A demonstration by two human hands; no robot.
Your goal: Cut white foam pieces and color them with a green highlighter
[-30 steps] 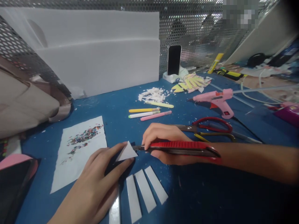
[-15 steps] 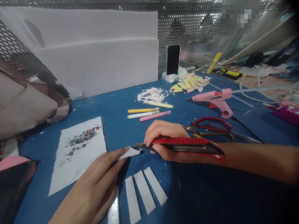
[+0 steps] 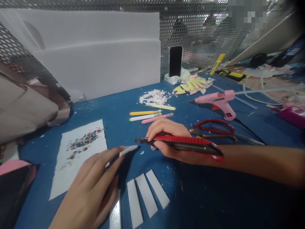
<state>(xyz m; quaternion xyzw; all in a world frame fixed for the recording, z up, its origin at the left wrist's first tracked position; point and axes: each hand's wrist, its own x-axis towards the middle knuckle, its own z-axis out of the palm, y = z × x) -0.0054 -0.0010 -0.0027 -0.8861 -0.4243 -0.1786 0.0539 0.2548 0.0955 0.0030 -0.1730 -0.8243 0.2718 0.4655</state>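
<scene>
My left hand (image 3: 95,181) pinches a small white foam strip (image 3: 128,149) between its fingers, with the strip's end pointing right and tilted up off the table. My right hand (image 3: 166,136) is wrapped round a red and black box cutter (image 3: 188,144), whose dark tip points left, just above and beyond the strip's end. A small white scrap (image 3: 142,153) lies on the table below the tip. Nearer to me, several white strips (image 3: 146,195) lie side by side. Another white piece (image 3: 115,211) is partly hidden by my left hand.
On the blue table (image 3: 195,194) lie a paper sheet (image 3: 56,178) bearing colourful bits, several markers (image 3: 145,113), white scraps (image 3: 154,96), red-handled scissors (image 3: 214,125) and a pink glue gun (image 3: 220,101). A phone (image 3: 175,61) stands behind; a white board (image 3: 102,66) rises at the back.
My left hand has drawn back slightly and turned the strip up edgewise, away from the cutter. The cutter has lifted a little. A small scrap now shows on the table between them.
</scene>
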